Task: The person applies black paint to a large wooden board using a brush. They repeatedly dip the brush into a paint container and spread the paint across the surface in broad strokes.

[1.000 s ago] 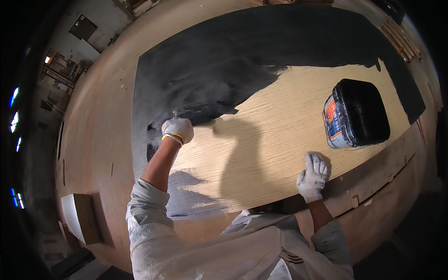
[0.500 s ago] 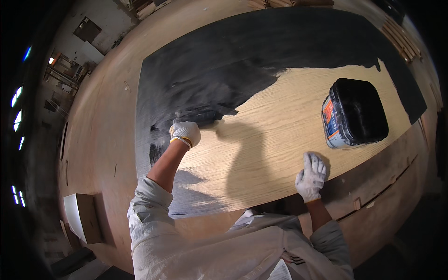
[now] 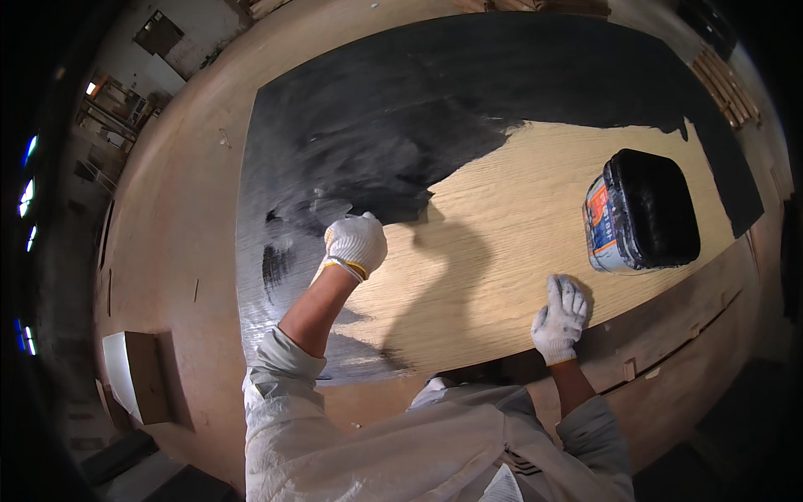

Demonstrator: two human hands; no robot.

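Observation:
A large wooden board (image 3: 535, 176) lies in front of me, coated in black across its far and left parts, with bare pale grain elsewhere. My left hand (image 3: 356, 243), in a white knit glove, is closed around a scraper (image 3: 339, 209); only a little of its greyish blade shows beyond the fingers, against the black coating (image 3: 393, 167). The hand is over the edge between coated and bare wood. My right hand (image 3: 560, 320), also gloved, lies flat on the board's near edge with fingers stretched out. Behind it stands an open plastic bucket (image 3: 657, 209) with a dark inside.
The brown floor (image 3: 176, 209) surrounds the board. A pale box-like block (image 3: 138, 376) stands on it at the left. Stacked timber strips (image 3: 723, 84) lie at the far right. A long thin strip (image 3: 669, 351) lies on the floor near the right edge.
My left hand has moved a little to the right, with the scraper. The black edge beside it now reaches slightly further right. My right hand has stayed in place.

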